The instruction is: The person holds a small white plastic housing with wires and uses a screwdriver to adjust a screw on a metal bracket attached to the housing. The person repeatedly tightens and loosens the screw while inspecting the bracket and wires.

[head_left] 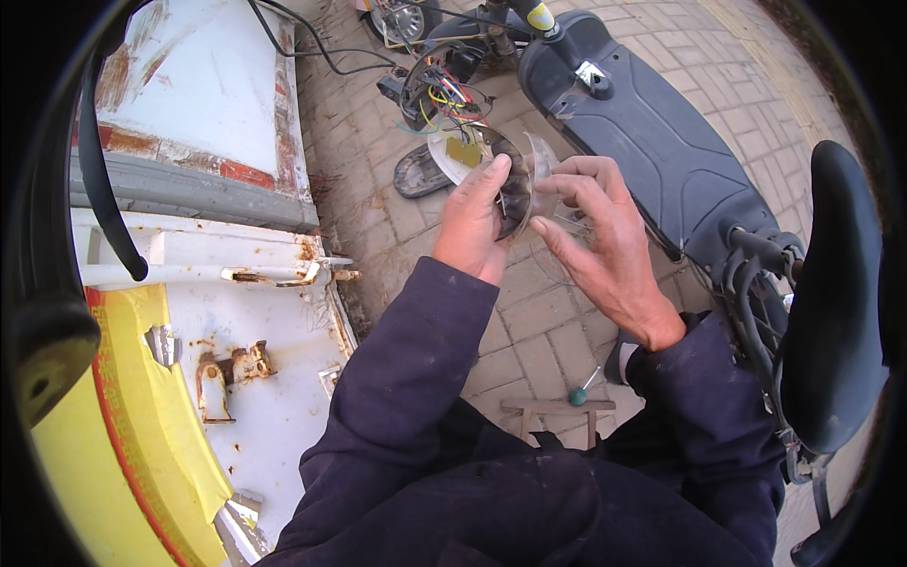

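Note:
In front of me my left hand (472, 215) is closed around a round, dark-centred lamp housing (515, 184) with a shiny rim. My right hand (605, 241) meets it from the right, its fingertips on a thin, clear, curved plastic cover (540, 161) beside the housing; its thumb is near the lower edge. Just beyond the left hand is a white shell with a yellowish patch (463, 151). Above it hangs a bundle of coloured wires (449, 94) from the front of an electric scooter. My left fingers are mostly hidden behind the housing.
The scooter's black footboard (652, 132) runs along the right, toward a black seat (836, 302). A green-handled screwdriver (578, 395) lies by a small wooden stool (557, 406) between my legs. Rusty white metal panels (274, 378) with a yellow sheet (142, 378) stand left. Paving bricks cover the ground.

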The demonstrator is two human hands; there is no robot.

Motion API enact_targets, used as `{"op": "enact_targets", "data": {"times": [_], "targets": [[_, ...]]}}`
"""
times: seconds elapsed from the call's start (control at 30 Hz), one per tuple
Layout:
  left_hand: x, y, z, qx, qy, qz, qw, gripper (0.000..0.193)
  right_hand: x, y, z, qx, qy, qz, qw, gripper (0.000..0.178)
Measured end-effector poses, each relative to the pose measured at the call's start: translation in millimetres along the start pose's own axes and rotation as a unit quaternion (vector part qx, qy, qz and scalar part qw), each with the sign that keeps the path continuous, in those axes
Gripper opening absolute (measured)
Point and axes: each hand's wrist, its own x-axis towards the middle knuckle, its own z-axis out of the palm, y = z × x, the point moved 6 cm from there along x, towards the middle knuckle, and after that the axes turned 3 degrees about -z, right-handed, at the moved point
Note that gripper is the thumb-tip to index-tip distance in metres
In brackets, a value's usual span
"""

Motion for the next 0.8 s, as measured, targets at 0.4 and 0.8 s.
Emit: {"op": "enact_targets", "data": {"times": [0.4,0.8], "targets": [[4.0,-10.8,2.5,0.050,0.029,0.030,0.998,0.035,-17.2,59.3,17.9,0.256,-0.013,0.341,0.904,0.038],[3.8,-15.4,0.8,0.059,0.044,0.024,0.997,0.032,-8.3,52.4,16.0,0.310,-0.012,0.325,0.894,0.037]]}}
